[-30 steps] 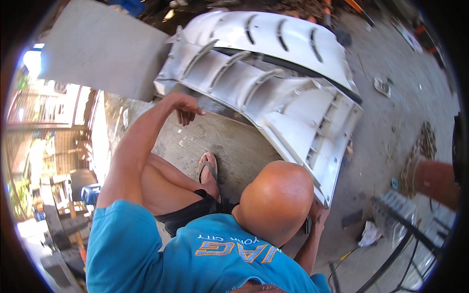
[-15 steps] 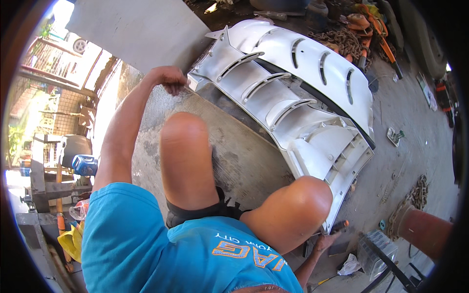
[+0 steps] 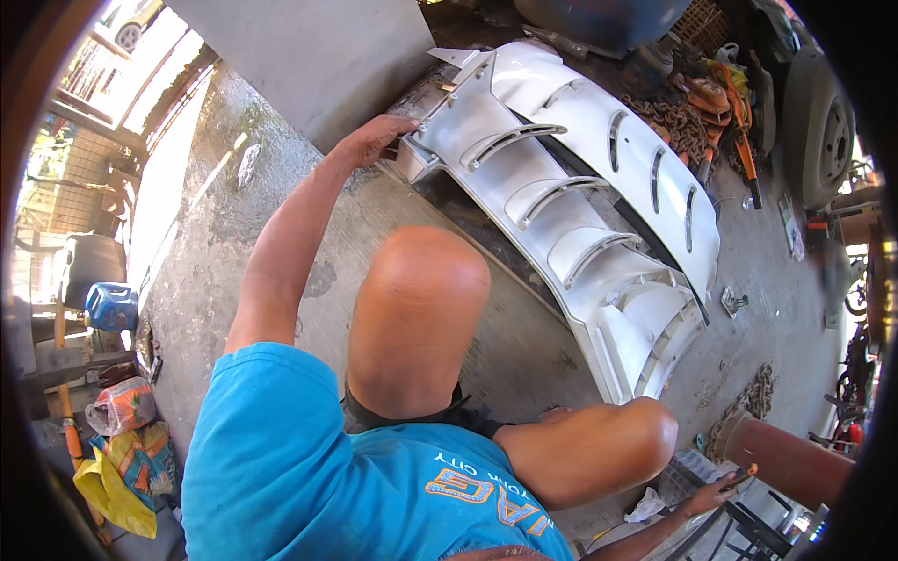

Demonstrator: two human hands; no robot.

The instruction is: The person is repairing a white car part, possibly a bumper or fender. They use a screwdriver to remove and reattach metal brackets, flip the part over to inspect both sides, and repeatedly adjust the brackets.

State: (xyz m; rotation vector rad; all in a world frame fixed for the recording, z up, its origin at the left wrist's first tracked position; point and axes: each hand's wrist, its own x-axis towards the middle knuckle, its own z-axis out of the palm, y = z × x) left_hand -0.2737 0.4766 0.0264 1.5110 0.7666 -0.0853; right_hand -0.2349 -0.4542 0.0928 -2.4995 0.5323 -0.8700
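A white vented vehicle body panel [image 3: 524, 178] lies across the floor ahead of me, its molded ribs and slots facing up. My left hand [image 3: 379, 138] has its fingers curled around the panel's near left corner. Behind my bent right knee, far from the panel's lower right end, my right hand [image 3: 713, 496] grips a slim dark tool with an orange tip [image 3: 745, 474]; its kind is too small to make out. Next to the first panel rests a second, smooth white panel [image 3: 636, 140] with several curved slots.
A grey sheet [image 3: 318, 65] stands beyond my left hand. Rusty chain [image 3: 673, 126] and orange tools heap at the back right, near a wheel [image 3: 828, 140]. A reddish pipe [image 3: 790, 453] lies to the right. A blue jug [image 3: 112, 307] and yellow bag [image 3: 117, 496] are at the left.
My right hand has moved away from the panel's lower end, outward to the right, with the dark tool. My left hand stays at the panel's corner. The view has shifted.
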